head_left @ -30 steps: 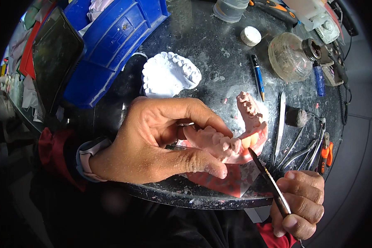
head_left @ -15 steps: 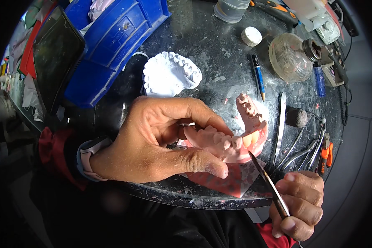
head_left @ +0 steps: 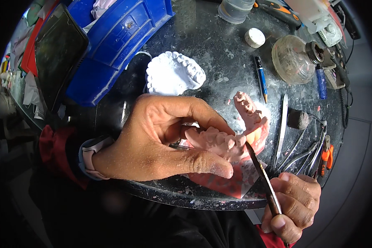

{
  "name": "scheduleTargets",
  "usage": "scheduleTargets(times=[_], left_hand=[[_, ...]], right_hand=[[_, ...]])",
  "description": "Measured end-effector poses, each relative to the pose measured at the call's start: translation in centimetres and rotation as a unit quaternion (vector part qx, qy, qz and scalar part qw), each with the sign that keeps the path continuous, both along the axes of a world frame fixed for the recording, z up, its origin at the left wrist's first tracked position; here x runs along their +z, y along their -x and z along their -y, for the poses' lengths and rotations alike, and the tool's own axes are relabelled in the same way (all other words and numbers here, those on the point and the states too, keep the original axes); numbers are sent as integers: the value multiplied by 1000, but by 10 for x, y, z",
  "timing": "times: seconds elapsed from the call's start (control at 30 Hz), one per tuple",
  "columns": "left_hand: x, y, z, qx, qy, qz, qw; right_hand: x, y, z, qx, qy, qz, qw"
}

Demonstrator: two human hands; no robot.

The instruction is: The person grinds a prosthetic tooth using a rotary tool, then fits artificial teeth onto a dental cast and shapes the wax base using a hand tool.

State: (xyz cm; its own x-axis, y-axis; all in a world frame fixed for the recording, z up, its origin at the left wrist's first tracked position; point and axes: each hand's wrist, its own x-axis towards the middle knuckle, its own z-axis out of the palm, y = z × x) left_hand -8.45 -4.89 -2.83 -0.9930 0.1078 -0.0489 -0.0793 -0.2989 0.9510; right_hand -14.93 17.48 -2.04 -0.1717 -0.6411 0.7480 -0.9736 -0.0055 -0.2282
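Note:
Between thumb and fingers, my left hand (head_left: pixel 165 142) grips a pinkish dental cast (head_left: pixel 219 142), a U-shaped arch with molded teeth. Pink wax and yellowish artificial teeth (head_left: pixel 254 135) sit on its front right part. My right hand (head_left: pixel 295 206) is closed around a slim, dark metal carving knife (head_left: pixel 265 177). The knife's tip touches or nearly touches the cast beside those teeth; which of the two I cannot tell. Beneath the cast lies a pink wax sheet (head_left: pixel 219 182) at the table's near edge. A white dental cast (head_left: pixel 173 74) rests farther back.
A blue plastic bin (head_left: pixel 115 49) stands at the back left. To the right lie a blue pencil (head_left: pixel 261 78), a metal scalpel handle (head_left: pixel 282 124), wire tools and orange-handled pliers (head_left: pixel 326 153). Behind them are a glass bottle (head_left: pixel 293 60) and a white cap (head_left: pixel 255 37).
My right hand has shifted slightly left, bringing the knife tip up and left along the cast's front teeth. The cast has tilted slightly in my left hand. The whole view has moved a little.

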Motion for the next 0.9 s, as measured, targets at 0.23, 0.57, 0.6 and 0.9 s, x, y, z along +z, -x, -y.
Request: scheduleTargets(times=[0.23,0.57,0.6,0.9], left_hand=[[-2,-1,0,9,-2,-20,1000],[-4,-1,0,3,-2,-24,1000],[-3,-1,0,3,-2,-23,1000],[-5,0,0,9,-19,-22,1000]], right_hand=[[1,0,0,0,-8,-5,1000],[-4,5,1,21,17,-37,999],[-4,5,1,21,17,-37,999],[-3,4,2,8,28,-26,999]])
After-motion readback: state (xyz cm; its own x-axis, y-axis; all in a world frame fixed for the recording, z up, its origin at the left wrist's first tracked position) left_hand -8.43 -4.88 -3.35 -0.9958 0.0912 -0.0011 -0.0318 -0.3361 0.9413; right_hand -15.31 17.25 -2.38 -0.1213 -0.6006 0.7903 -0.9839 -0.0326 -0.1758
